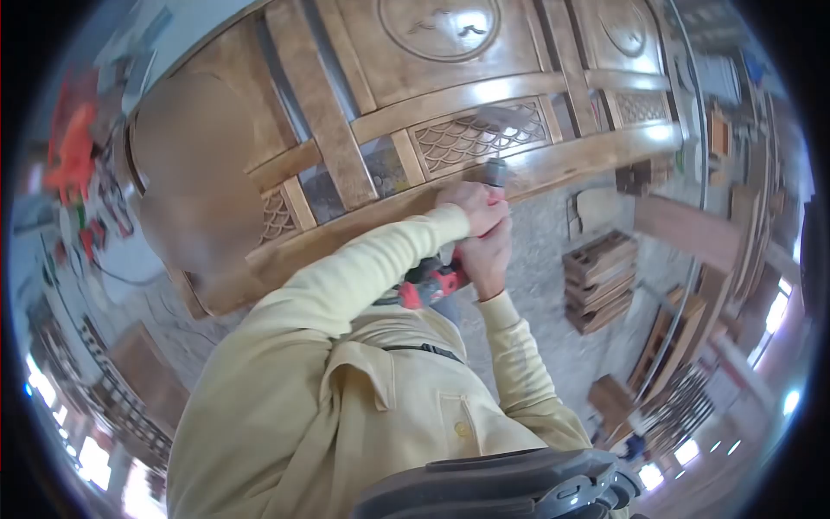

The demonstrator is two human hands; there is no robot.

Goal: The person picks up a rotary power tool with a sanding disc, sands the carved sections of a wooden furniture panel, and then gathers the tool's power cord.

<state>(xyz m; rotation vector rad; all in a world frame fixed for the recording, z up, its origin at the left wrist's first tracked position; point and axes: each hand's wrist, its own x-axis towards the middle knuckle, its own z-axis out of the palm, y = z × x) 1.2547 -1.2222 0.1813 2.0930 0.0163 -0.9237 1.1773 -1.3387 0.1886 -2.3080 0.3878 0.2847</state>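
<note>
A large brown varnished wooden panel with carved scale patterns and round motifs lies in front of me. Both my hands hold a red and black power drill, its grey chuck end pointing at the panel's near rail. My left hand is closed around the front of the drill, close to the rail. Just behind it, my right hand wraps the tool's body. Whether the tip touches the wood I cannot tell, and my fingers hide much of the tool.
Stacked wooden pieces stand on the grey floor to the right, near a wide board. Red tools and a dark cable lie on the left. A blurred brown patch covers the panel's left end.
</note>
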